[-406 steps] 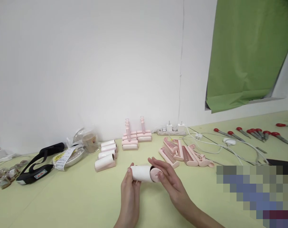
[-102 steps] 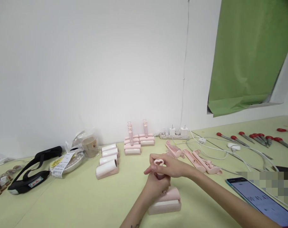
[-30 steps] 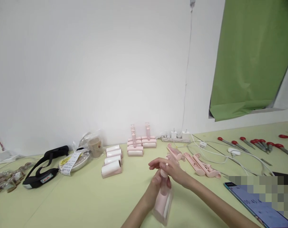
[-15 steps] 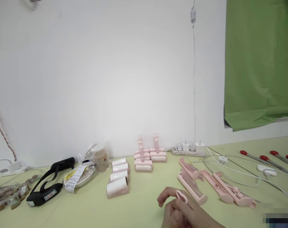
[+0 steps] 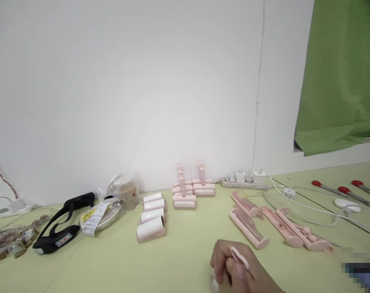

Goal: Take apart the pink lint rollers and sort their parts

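Observation:
Close together at the bottom edge, my right hand [image 5: 252,266] and my left hand [image 5: 232,283] are both closed around a pink lint roller. Its pink loop end [image 5: 239,259] pokes out between the fingers, and a white rounded part [image 5: 214,285] shows below them; the rest is covered by my hands. Just right of them lie pink trough-shaped lint roller parts [image 5: 248,230], some with clear pieces, and more long pink parts [image 5: 282,228]. Several white paper rolls [image 5: 151,229] sit in a column to the left. Behind stand assembled pink lint rollers [image 5: 185,198] with upright handles.
Along the wall is a power strip [image 5: 244,184] with chargers, and white cables [image 5: 313,209] run rightward. Red-tipped tools [image 5: 345,191] lie at far right. On the left are a black strap [image 5: 61,228], a labelled round pack [image 5: 103,215], a bagged tape roll [image 5: 129,194] and small jars [image 5: 15,244].
My hands have shifted slightly right and closed tighter together; the left hand sits lower in view. The pink loop has turned with them. The view has tilted a little upward of the table items.

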A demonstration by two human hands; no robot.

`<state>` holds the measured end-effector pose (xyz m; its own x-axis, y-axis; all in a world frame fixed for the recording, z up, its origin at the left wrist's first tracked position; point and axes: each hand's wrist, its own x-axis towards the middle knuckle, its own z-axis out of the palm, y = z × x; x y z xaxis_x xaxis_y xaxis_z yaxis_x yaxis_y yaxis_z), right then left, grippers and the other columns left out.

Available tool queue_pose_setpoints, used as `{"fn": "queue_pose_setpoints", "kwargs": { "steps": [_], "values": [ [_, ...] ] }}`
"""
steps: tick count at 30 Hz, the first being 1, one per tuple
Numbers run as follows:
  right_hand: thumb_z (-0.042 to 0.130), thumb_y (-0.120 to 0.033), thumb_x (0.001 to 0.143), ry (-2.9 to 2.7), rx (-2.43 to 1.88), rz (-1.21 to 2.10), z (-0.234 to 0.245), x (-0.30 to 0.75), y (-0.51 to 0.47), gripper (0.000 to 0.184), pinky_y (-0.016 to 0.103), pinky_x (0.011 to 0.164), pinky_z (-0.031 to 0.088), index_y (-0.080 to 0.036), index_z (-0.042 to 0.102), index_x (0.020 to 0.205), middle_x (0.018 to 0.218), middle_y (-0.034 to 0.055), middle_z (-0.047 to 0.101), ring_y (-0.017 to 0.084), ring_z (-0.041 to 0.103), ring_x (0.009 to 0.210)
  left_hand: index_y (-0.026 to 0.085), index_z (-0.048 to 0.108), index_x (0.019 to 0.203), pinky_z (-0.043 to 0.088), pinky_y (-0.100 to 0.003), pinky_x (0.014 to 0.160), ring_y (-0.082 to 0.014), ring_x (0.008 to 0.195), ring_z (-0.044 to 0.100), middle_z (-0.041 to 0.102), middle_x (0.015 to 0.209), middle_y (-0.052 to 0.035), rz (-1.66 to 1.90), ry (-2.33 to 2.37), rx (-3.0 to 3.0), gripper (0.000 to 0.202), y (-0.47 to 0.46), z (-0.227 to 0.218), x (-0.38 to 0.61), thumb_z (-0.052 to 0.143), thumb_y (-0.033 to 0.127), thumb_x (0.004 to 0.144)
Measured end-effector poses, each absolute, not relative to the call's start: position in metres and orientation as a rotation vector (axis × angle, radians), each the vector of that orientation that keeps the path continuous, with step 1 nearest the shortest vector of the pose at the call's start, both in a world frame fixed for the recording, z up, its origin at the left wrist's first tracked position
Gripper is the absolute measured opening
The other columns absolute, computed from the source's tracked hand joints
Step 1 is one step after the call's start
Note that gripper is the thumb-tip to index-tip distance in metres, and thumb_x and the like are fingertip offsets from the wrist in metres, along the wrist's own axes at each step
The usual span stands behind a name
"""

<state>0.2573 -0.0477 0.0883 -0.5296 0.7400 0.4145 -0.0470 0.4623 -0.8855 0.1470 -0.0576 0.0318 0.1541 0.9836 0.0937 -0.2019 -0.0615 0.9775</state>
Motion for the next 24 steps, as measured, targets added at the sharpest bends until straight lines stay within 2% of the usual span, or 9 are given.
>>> {"fn": "queue_pose_setpoints", "kwargs": {
  "steps": [4,7,9,12,15,18,20,22,24],
  "values": [
    [0.039,-0.032,0.072,-1.861,-0.638,1.129,0.089,0.260,-0.047,0.025,0.024,0.047,0.037,-0.018,0.050,0.055,0.053,0.0030,0.054,0.014,0.048,0.050,0.019,0.057,0.068,0.038,-0.030,0.076,-0.0270,0.093,0.048,0.059,0.077,-0.0058,1.299,1.033,1.096,0.018,-0.060,0.022,0.171,0.057,0.036,0.063],
    [0.038,-0.028,0.072,-1.865,-0.651,1.104,0.088,0.262,-0.047,0.022,0.024,0.047,0.037,-0.018,0.049,0.056,0.054,0.0023,0.054,0.013,0.048,0.050,0.018,0.057,0.074,0.036,-0.030,0.080,-0.0271,0.098,0.045,0.058,0.084,-0.0070,1.352,1.090,1.048,0.027,-0.057,0.015,0.187,0.055,0.042,0.063],
    [0.038,-0.027,0.071,-1.868,-0.645,1.098,0.088,0.262,-0.048,0.020,0.024,0.048,0.038,-0.018,0.048,0.055,0.055,0.0022,0.054,0.013,0.048,0.051,0.017,0.057,0.078,0.037,-0.029,0.074,-0.0250,0.091,0.048,0.058,0.082,-0.0068,1.377,1.110,1.018,0.034,-0.055,0.014,0.192,0.054,0.047,0.063],
    [0.041,-0.026,0.071,-1.890,-0.683,1.142,0.091,0.264,-0.047,0.019,0.023,0.047,0.039,-0.018,0.048,0.056,0.057,0.0015,0.054,0.013,0.049,0.052,0.015,0.053,0.084,0.035,-0.026,0.050,-0.0166,0.059,0.050,0.054,0.062,-0.0025,1.288,1.119,0.946,0.053,-0.056,0.020,0.191,0.052,0.061,0.058],
    [0.040,-0.031,0.077,-1.914,-0.798,1.337,0.098,0.267,-0.046,0.019,0.020,0.039,0.037,-0.018,0.053,0.072,0.066,0.0003,0.055,0.010,0.048,0.048,0.016,0.046,0.082,0.016,-0.019,0.034,-0.0047,0.032,0.025,0.031,0.038,0.0098,1.203,0.984,0.939,0.068,-0.058,0.032,0.190,0.053,0.073,0.045],
    [0.045,-0.038,0.078,-1.944,-0.759,1.350,0.110,0.274,-0.046,0.025,0.023,0.051,0.044,-0.018,0.053,0.090,0.075,0.0021,0.058,0.013,0.054,0.060,0.017,0.044,0.076,0.011,-0.017,0.030,-0.0022,0.028,0.018,0.024,0.034,0.0122,1.237,0.695,1.029,0.070,-0.061,0.042,0.190,0.045,0.080,0.045],
    [0.046,-0.038,0.078,-1.962,-0.703,1.286,0.119,0.279,-0.048,0.027,0.028,0.067,0.045,-0.017,0.053,0.093,0.080,0.0043,0.059,0.017,0.056,0.074,0.016,0.046,0.072,0.018,-0.016,0.029,-0.0034,0.027,0.024,0.030,0.032,0.0096,1.237,0.584,1.077,0.071,-0.062,0.045,0.190,0.035,0.083,0.049],
    [0.045,-0.036,0.078,-1.994,-0.693,1.252,0.126,0.283,-0.052,0.026,0.031,0.073,0.043,-0.018,0.053,0.096,0.083,0.0053,0.060,0.018,0.056,0.079,0.015,0.050,0.066,0.025,-0.018,0.030,-0.0058,0.027,0.032,0.036,0.033,0.0061,1.171,0.596,1.129,0.076,-0.064,0.045,0.188,0.026,0.085,0.050],
    [0.046,-0.027,0.076,-2.030,-0.727,1.197,0.129,0.284,-0.055,0.024,0.032,0.077,0.041,-0.020,0.053,0.097,0.088,0.0049,0.060,0.019,0.055,0.085,0.014,0.053,0.062,0.034,-0.023,0.034,-0.0098,0.031,0.042,0.042,0.035,0.0025,1.087,0.680,1.183,0.073,-0.066,0.043,0.184,0.030,0.083,0.052]
  ]
}}
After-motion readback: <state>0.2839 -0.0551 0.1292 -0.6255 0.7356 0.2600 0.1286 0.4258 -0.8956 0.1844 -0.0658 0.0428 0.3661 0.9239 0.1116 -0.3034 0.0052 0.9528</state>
